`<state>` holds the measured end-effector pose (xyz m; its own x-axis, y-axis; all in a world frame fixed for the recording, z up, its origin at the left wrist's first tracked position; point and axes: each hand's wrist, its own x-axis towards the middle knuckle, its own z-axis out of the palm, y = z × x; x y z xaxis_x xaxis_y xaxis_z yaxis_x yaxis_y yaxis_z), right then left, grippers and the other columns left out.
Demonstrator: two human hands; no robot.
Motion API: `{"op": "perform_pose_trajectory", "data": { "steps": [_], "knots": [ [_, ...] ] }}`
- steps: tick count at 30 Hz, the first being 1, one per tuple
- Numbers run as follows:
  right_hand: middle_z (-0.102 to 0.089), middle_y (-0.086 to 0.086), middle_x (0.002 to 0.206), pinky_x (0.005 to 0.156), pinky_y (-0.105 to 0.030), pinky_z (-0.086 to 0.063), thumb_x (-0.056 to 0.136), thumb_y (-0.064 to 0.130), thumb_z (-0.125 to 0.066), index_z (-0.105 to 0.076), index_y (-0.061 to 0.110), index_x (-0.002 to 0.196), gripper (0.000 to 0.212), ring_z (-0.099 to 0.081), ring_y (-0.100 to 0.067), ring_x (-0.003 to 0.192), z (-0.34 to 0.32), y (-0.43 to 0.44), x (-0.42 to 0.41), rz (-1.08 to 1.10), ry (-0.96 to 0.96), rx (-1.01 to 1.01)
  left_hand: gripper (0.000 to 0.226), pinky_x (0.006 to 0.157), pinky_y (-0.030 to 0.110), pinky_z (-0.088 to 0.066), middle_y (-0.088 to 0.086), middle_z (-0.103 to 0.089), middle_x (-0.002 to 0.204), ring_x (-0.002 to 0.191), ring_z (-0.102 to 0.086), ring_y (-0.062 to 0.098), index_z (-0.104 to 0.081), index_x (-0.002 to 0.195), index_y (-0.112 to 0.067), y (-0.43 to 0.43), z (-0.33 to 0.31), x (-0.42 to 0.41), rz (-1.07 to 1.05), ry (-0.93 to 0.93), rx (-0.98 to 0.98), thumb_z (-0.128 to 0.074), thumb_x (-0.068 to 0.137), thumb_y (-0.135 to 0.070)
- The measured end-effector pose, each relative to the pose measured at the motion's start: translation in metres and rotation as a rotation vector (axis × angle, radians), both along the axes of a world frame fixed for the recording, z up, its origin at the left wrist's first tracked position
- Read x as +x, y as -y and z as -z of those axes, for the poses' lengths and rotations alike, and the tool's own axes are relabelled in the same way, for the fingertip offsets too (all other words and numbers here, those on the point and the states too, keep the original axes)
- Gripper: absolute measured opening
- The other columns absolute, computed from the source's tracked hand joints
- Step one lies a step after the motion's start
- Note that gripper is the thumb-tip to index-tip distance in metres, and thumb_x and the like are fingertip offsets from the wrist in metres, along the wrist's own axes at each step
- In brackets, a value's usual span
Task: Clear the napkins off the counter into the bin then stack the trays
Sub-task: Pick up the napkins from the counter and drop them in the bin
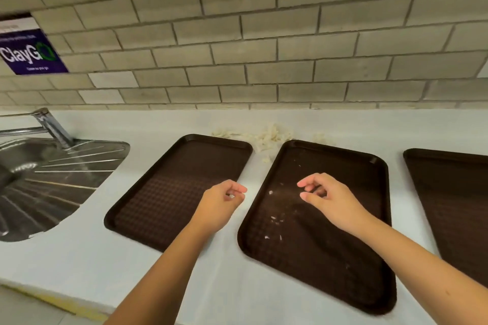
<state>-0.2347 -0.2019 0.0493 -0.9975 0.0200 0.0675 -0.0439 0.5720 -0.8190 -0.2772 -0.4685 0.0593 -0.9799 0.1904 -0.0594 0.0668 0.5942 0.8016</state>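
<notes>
The left hand (224, 198) pinches what looks like a white scrap (231, 196), likely bound for the bin. The right hand (322, 192) hovers half-curled and empty over the middle tray (330, 258), poised to pick up its crumbs (274, 219). Shredded napkins (266, 137) lie on the tabletop (79, 258) just behind it.

Observed: left forearm (169, 266) and right forearm (412, 253) bare along their whole visible length, slim at the wrist; left hand (224, 199) and right hand (327, 198) likewise bare, fingernails short and rounded.
</notes>
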Motion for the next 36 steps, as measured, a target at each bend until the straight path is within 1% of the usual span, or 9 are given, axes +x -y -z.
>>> {"op": "perform_pose_trajectory", "data": {
  "steps": [4,10,15,18,20,23,26,32,36],
  "knots": [
    [-0.057,0.007,0.099,0.075,-0.015,-0.049,0.089,0.024,-0.066,-0.065,0.032,0.105,0.018,-0.061,-0.011,0.084,0.008,0.012,-0.037,-0.046,0.055,0.041,0.011,0.067,0.013,-0.046,-0.01,-0.068,0.094,0.085,-0.064,0.007,-0.069,0.099,-0.029,0.013,0.005,-0.031,-0.007,0.009,-0.014,-0.062,0.092,-0.025],
    [-0.058,0.009,0.106,0.077,-0.017,-0.048,0.091,0.027,-0.063,-0.062,0.033,0.118,0.027,-0.06,-0.009,0.084,0.016,0.029,-0.104,-0.034,0.057,0.101,0.013,0.071,0.017,-0.048,-0.012,-0.067,0.092,0.084,-0.064,0.008,-0.068,0.102,-0.029,0.022,0.007,-0.09,0.05,0.01,-0.059,-0.061,0.093,-0.023],
    [-0.051,0.009,0.121,0.083,-0.023,-0.047,0.095,0.036,-0.056,-0.054,0.034,0.13,0.035,-0.055,-0.005,0.085,0.037,0.044,-0.173,-0.025,0.137,0.281,0.013,0.065,0.006,-0.044,-0.014,-0.064,0.094,0.082,-0.063,0.003,-0.068,0.102,-0.03,0.022,0.021,-0.136,0.102,-0.008,-0.081,-0.06,0.093,-0.023],
    [-0.052,0.006,0.124,0.096,-0.035,-0.046,0.094,0.04,-0.054,-0.052,0.042,0.13,0.036,-0.056,-0.013,0.102,0.056,0.051,-0.206,-0.044,0.168,0.429,0.013,0.071,0.005,-0.042,-0.015,-0.063,0.101,0.092,-0.06,-0.001,-0.067,0.104,-0.031,0.018,0.035,-0.16,0.143,0.002,-0.114,-0.06,0.094,-0.026],
    [-0.051,0.006,0.125,0.099,-0.038,-0.041,0.094,0.041,-0.051,-0.053,0.044,0.129,0.035,-0.052,-0.018,0.11,0.066,0.054,-0.22,-0.021,0.163,0.569,0.016,0.079,0.009,-0.042,-0.015,-0.06,0.109,0.1,-0.058,0.001,-0.065,0.108,-0.033,0.014,0.045,-0.179,0.15,-0.018,-0.15,-0.06,0.094,-0.028],
    [-0.053,0.006,0.119,0.09,-0.031,-0.041,0.095,0.039,-0.05,-0.06,0.04,0.122,0.028,-0.05,-0.017,0.105,0.077,0.054,-0.23,0.026,0.084,0.658,0.029,0.093,0.018,-0.04,-0.012,-0.055,0.123,0.116,-0.051,0.008,-0.06,0.123,-0.031,0.006,0.052,-0.205,0.165,-0.131,-0.258,-0.059,0.094,-0.032],
    [-0.055,0.008,0.116,0.085,-0.028,-0.039,0.096,0.036,-0.051,-0.062,0.035,0.119,0.026,-0.05,-0.015,0.103,0.083,0.051,-0.233,0.038,0.054,0.662,0.041,0.103,0.027,-0.037,-0.006,-0.048,0.138,0.129,-0.041,0.016,-0.051,0.136,-0.028,-0.007,0.053,-0.235,0.148,-0.196,-0.388,-0.055,0.095,-0.035],
    [-0.056,0.013,0.107,0.079,-0.028,-0.03,0.096,0.038,-0.05,-0.062,0.035,0.11,0.019,-0.054,-0.01,0.097,0.084,0.048,-0.229,0.071,-0.017,0.605,0.046,0.109,0.036,-0.034,0.004,-0.042,0.146,0.134,-0.034,0.026,-0.045,0.141,-0.018,-0.045,0.058,-0.284,0.176,-0.212,-0.697,-0.041,0.099,-0.035],
    [-0.057,0.015,0.102,0.079,-0.029,-0.031,0.094,0.039,-0.054,-0.064,0.036,0.107,0.017,-0.056,-0.007,0.094,0.083,0.049,-0.226,0.072,-0.051,0.539,0.068,0.113,0.045,-0.026,0.019,-0.019,0.157,0.139,-0.028,0.039,-0.02,0.152,-0.013,-0.068,0.065,-0.303,0.102,-0.075,-0.884,-0.038,0.098,-0.048]
  ]
}}
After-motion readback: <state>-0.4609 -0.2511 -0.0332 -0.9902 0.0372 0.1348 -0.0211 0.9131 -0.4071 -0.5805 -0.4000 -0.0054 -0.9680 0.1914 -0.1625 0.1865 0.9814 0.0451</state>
